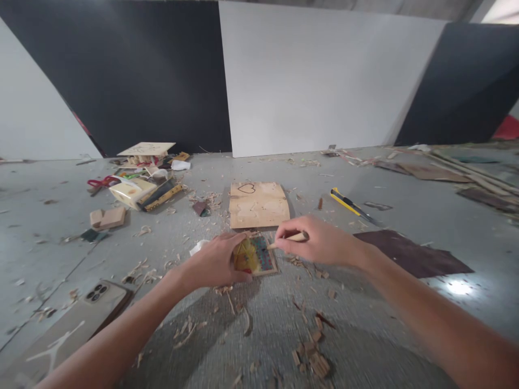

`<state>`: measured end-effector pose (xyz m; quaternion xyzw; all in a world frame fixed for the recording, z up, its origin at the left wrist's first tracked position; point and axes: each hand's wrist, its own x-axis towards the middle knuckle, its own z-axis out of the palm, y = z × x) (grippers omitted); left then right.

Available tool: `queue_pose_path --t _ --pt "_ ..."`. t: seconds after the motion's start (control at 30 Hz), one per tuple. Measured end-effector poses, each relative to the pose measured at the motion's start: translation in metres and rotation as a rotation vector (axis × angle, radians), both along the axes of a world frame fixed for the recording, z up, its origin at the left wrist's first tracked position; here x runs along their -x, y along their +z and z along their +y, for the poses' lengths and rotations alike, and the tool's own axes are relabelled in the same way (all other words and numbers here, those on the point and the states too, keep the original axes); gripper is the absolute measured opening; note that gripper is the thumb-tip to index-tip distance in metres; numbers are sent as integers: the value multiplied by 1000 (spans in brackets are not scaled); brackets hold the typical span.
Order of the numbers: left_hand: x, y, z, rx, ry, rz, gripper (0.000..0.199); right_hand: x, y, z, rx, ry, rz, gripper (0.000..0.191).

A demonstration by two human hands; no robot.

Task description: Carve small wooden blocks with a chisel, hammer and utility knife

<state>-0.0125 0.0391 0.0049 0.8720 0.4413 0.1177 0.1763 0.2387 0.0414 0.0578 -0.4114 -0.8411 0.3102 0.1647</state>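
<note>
A small painted panel (264, 254), yellow on the left and blue with red spots on the right, lies flat on the grey surface. My left hand (217, 260) grips its left side, thumb at the lower edge and fingers at the upper edge. Pinched in my right hand (310, 240) is a thin wooden stick (298, 236), its tip at the panel's right part. Just beyond the panel rests a wooden board (259, 205) with a heart outline drawn on it.
A yellow utility knife (351, 205) and dark sandpaper (409, 253) lie right. At left are wood blocks (108, 218), a cream container (132, 192), red-handled scissors (103, 182) and a phone (99, 308). Wood shavings (312, 356) are scattered about. Tall panels (324, 81) stand behind.
</note>
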Motion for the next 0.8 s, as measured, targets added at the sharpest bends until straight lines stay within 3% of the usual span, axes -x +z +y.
queue_pose_path --t 0.13,0.33,0.53,0.67,0.8 --pt "-3 2 -1 -59 -26 24 62 -1 4 -8 -35 74 -56 21" --pt "-10 0 -5 -143 57 107 56 9 3 -34 -215 18 -249 25" --pt "-16 -6 -10 -210 142 141 62 9 -30 -47 -350 -117 -278 38" --pt "-23 -5 -19 -243 193 204 58 -5 -53 -60 -338 -163 -240 44" --pt "-28 -6 -25 -280 197 215 56 -15 -62 -73 -316 -204 -229 44"
